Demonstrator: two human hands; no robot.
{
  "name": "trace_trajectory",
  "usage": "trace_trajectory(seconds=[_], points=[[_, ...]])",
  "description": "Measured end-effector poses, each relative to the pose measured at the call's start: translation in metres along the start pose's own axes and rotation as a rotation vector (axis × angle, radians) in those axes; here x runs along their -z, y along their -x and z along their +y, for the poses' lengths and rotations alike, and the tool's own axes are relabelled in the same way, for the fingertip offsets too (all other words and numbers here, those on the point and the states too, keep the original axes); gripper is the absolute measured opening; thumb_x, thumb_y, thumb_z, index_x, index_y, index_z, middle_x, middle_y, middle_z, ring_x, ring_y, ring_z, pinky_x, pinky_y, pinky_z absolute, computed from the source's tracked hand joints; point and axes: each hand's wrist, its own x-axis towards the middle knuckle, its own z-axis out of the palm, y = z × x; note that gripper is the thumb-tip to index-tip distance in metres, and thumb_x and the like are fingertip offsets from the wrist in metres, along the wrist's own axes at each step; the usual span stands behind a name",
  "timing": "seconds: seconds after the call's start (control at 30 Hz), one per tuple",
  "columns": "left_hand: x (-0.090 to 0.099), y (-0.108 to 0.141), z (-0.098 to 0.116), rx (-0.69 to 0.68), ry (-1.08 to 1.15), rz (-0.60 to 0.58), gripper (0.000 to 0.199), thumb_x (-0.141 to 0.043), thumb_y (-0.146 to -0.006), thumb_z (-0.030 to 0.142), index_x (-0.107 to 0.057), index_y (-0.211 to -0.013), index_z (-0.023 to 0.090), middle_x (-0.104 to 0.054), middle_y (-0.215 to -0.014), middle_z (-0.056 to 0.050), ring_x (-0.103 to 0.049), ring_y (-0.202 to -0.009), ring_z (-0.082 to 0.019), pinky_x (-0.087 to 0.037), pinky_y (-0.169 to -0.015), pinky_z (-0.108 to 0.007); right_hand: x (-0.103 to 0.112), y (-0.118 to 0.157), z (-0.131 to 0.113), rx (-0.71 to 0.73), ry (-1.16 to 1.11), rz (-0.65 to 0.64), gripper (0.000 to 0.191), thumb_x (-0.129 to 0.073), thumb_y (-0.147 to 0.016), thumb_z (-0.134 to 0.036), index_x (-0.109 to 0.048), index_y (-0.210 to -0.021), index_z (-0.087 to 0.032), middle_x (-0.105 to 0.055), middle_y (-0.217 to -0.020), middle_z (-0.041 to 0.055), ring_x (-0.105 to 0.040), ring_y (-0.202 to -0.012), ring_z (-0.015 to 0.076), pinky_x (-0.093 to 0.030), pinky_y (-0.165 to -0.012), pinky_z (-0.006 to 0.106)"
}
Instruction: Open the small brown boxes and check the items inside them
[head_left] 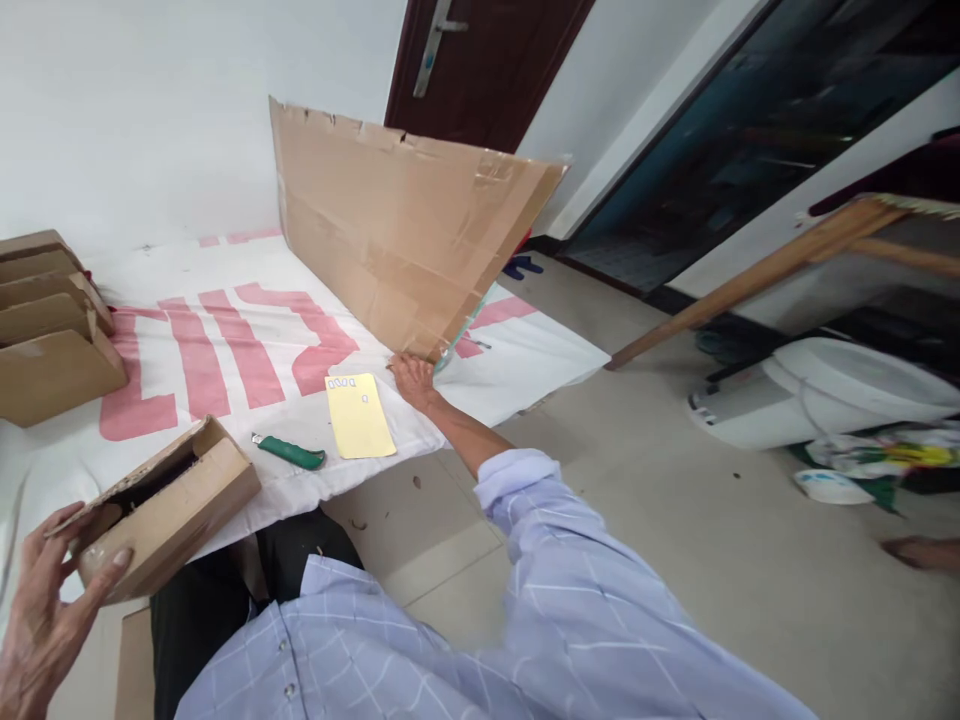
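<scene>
My left hand [64, 600] grips the near end of a small, narrow cardboard box [187, 505], thumb on its side and fingers at its upper edge. The box is tilted at the table's front edge, its long top open and dark inside. My right hand [412, 378] is closed at the lower front corner of a large cardboard panel [397, 230] that stands upright on the table. What its curled fingers hold is hidden. Between the hands lie a green-handled utility knife [291, 452] and a yellow paper [361, 420] with small drawn shapes along its top.
A white cloth with red print [225, 350] covers the table. Several folded cardboard boxes [52, 330] stand at the left. A white bucket [847, 385] lies on the floor at right, near a wooden frame [750, 285]. Behind the panel is a dark door [495, 65].
</scene>
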Motion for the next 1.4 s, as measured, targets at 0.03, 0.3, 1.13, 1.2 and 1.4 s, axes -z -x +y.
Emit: trace_trajectory(seconds=[0.03,0.3,1.13,1.2,1.4], points=[[0.0,-0.001,0.006,0.02,0.034,-0.006,0.049,-0.076,-0.084,0.062,-0.066,-0.131,0.052,-0.05,-0.157,0.006,-0.056,-0.148,-0.042,-0.062,-0.115,-0.06,0.004,0.001,-0.001,0.001,0.011,-0.01,0.035,-0.049,-0.11,-0.027,-0.073,-0.131,-0.015,-0.072,-0.13,0.0235,-0.059,-0.111,0.0305,-0.04,-0.097,0.042],[0.003,0.008,0.032,-0.051,0.13,-0.004,0.062,-0.076,-0.084,0.068,-0.066,-0.129,0.026,-0.055,-0.148,-0.011,-0.063,-0.137,-0.038,-0.065,-0.106,-0.054,0.043,0.029,-0.02,-0.03,0.074,-0.066,0.042,-0.05,-0.111,-0.033,-0.072,-0.139,-0.011,-0.076,-0.126,0.0253,-0.07,-0.102,0.0316,-0.048,-0.09,0.041],[0.001,0.014,0.018,0.017,0.363,-0.094,0.059,-0.053,-0.104,0.065,-0.061,-0.147,0.026,-0.059,-0.153,-0.011,-0.054,-0.146,-0.034,-0.048,-0.121,-0.05,0.126,0.193,-0.238,1.46,-0.536,0.075,0.015,-0.062,-0.107,-0.026,-0.076,-0.106,-0.021,-0.077,-0.104,0.0098,-0.069,-0.097,0.0248,-0.056,-0.088,0.042],[-0.001,0.01,0.02,0.049,0.347,-0.123,0.069,-0.067,-0.095,0.065,-0.057,-0.152,0.028,-0.057,-0.155,-0.011,-0.057,-0.141,-0.035,-0.055,-0.111,-0.048,0.127,0.208,-0.232,1.522,-0.503,0.037,0.016,-0.063,-0.107,-0.027,-0.075,-0.098,-0.023,-0.077,-0.102,0.0083,-0.067,-0.094,0.0236,-0.055,-0.085,0.041],[-0.015,0.005,0.029,0.009,0.129,-0.094,0.112,-0.097,-0.063,0.045,-0.045,-0.16,0.023,-0.052,-0.148,-0.014,-0.055,-0.14,-0.039,-0.049,-0.121,-0.057,0.124,0.218,-0.243,1.458,-0.607,-0.13,0.024,-0.057,-0.107,-0.017,-0.075,-0.093,-0.022,-0.075,-0.096,0.0072,-0.067,-0.09,0.0215,-0.056,-0.084,0.037]])
